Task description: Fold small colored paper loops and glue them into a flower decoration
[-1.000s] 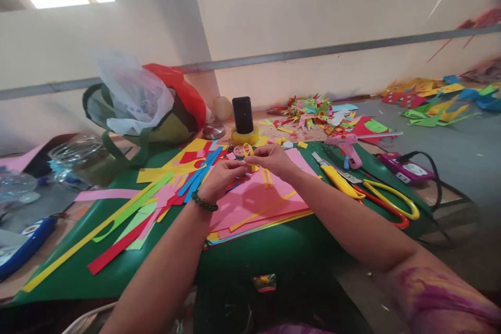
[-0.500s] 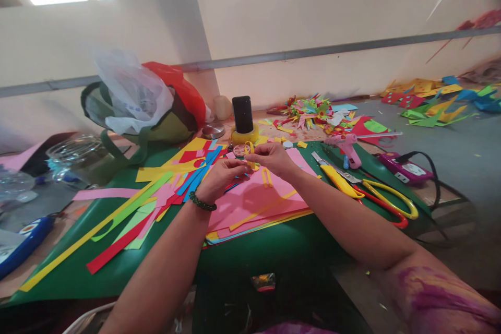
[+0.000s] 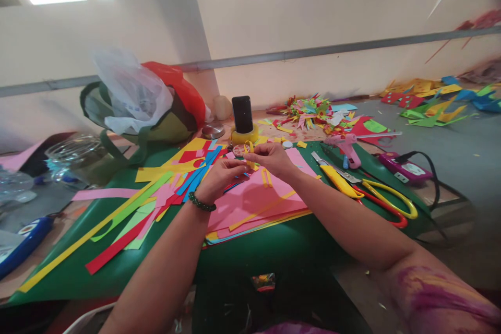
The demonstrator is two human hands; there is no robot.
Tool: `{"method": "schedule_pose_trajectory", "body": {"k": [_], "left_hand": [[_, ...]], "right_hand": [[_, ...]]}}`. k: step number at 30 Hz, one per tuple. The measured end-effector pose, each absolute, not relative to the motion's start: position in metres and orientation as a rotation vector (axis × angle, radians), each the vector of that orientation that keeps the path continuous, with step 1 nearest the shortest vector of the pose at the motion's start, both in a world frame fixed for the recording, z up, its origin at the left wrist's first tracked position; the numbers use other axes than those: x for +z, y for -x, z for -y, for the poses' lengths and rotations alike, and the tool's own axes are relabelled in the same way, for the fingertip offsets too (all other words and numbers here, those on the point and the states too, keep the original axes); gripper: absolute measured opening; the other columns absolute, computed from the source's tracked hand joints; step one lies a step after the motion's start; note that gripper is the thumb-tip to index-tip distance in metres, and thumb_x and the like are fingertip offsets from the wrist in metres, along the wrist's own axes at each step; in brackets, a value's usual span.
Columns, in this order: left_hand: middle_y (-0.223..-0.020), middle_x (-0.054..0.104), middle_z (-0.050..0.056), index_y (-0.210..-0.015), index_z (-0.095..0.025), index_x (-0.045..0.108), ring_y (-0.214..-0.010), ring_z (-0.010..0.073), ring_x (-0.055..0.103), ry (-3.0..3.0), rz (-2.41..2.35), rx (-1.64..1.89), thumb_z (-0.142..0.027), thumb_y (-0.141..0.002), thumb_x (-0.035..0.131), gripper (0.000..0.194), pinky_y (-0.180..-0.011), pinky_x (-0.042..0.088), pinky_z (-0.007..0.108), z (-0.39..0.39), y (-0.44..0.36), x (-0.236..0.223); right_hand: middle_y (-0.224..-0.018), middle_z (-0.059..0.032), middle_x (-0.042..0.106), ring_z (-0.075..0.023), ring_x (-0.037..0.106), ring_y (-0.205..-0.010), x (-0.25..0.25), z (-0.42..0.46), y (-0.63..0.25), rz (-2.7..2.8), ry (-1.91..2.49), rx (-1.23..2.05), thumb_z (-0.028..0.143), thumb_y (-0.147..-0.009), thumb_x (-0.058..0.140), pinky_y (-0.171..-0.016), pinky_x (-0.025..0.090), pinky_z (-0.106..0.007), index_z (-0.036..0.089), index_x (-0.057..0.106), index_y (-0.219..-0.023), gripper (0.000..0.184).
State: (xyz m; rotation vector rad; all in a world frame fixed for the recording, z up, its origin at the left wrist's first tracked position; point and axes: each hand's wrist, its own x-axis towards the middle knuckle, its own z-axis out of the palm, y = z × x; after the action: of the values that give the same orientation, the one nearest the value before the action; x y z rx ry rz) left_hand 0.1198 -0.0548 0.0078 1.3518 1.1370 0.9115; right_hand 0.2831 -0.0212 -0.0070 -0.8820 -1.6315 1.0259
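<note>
A narrow yellow paper strip [image 3: 249,147], bent into a small loop, stands up between my fingertips over the pink paper sheets [image 3: 250,203]. My right hand [image 3: 276,159] pinches it from the right. From the left, my left hand [image 3: 221,180], with a dark green bead bracelet [image 3: 201,202] at the wrist, has its thumb and fingers closed at the strip's lower end. The fingers partly hide that end. Just below my right hand, a small folded yellow strip [image 3: 266,178] lies on the pink paper, and a longer thin yellow strip [image 3: 256,214] crosses the sheet.
Coloured paper strips [image 3: 156,203] spread across the green mat [image 3: 156,266] on the left. To the right lie a yellow cutter [image 3: 338,180], scissors [image 3: 391,201], a pink glue gun [image 3: 344,146] and a purple power strip [image 3: 405,169]. A phone [image 3: 242,115] stands in a yellow tape roll [image 3: 250,135].
Almost nothing differs. Both hands stay in place with the yellow paper strip between them, with only a very slight shift of the fingers.
</note>
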Motion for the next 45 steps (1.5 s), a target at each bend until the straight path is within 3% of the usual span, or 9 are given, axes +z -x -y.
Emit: {"method": "schedule_pose_trajectory", "body": {"k": [16, 23, 36, 39, 43, 45], "left_hand": [[-0.081, 0.074, 0.008, -0.071, -0.016, 0.075, -0.075, 0.017, 0.065, -1.401, -1.132, 0.895, -0.033, -0.062, 0.075, 0.019, -0.077, 0.053, 0.031, 0.054, -0.119, 0.007], [-0.085, 0.074, 0.008, -0.081, -0.016, 0.076, -0.075, 0.0169, 0.065, -1.435, -1.139, 0.87, -0.039, -0.063, 0.078, 0.029, -0.073, 0.052, 0.03, 0.056, -0.12, 0.009], [-0.074, 0.073, 0.006, -0.068, -0.015, 0.074, -0.068, 0.0152, 0.064, -1.406, -1.173, 0.985, -0.037, -0.06, 0.077, 0.023, -0.068, 0.052, 0.028, 0.054, -0.128, 0.002], [-0.069, 0.071, 0.005, -0.066, -0.015, 0.074, -0.064, 0.0143, 0.062, -1.474, -1.175, 1.011, -0.036, -0.062, 0.076, 0.021, -0.064, 0.05, 0.027, 0.053, -0.126, 0.001], [-0.06, 0.067, 0.003, -0.064, -0.015, 0.073, -0.059, 0.0139, 0.059, -1.588, -1.213, 1.029, -0.032, -0.062, 0.074, 0.017, -0.057, 0.047, 0.026, 0.051, -0.123, 0.0], [-0.06, 0.067, 0.003, -0.063, -0.016, 0.073, -0.058, 0.014, 0.059, -1.61, -1.237, 1.029, -0.031, -0.063, 0.073, 0.015, -0.057, 0.046, 0.026, 0.051, -0.123, 0.0]], "right_hand": [[-0.052, 0.0043, 0.037, -0.0081, 0.031, -0.054, -0.006, 0.022, -0.284, 1.65, 0.895, 0.99, 0.061, -0.062, 0.07, -0.049, 0.023, -0.026, 0.017, 0.052, -0.051, 0.048], [-0.053, 0.003, 0.042, -0.0089, 0.035, -0.055, -0.005, 0.023, -0.284, 1.649, 0.881, 0.988, 0.061, -0.063, 0.068, -0.05, 0.025, -0.026, 0.017, 0.054, -0.053, 0.048], [-0.054, 0.0024, 0.046, -0.0096, 0.04, -0.056, -0.013, 0.021, -0.279, 1.612, 0.872, 0.926, 0.06, -0.067, 0.068, -0.05, 0.031, -0.025, 0.017, 0.054, -0.053, 0.048], [-0.058, 0.0018, 0.052, -0.0094, 0.044, -0.057, -0.011, 0.021, -0.281, 1.625, 0.843, 0.983, 0.058, -0.066, 0.07, -0.05, 0.035, -0.024, 0.016, 0.061, -0.062, 0.043], [-0.069, 0.0002, 0.063, -0.0106, 0.052, -0.058, -0.006, 0.018, -0.288, 1.558, 0.778, 1.099, 0.054, -0.063, 0.075, -0.053, 0.044, -0.025, 0.016, 0.069, -0.093, 0.049], [-0.071, -0.0019, 0.066, -0.0113, 0.055, -0.059, -0.002, 0.016, -0.293, 1.544, 0.776, 1.066, 0.053, -0.064, 0.075, -0.056, 0.047, -0.026, 0.015, 0.071, -0.092, 0.047]]}}
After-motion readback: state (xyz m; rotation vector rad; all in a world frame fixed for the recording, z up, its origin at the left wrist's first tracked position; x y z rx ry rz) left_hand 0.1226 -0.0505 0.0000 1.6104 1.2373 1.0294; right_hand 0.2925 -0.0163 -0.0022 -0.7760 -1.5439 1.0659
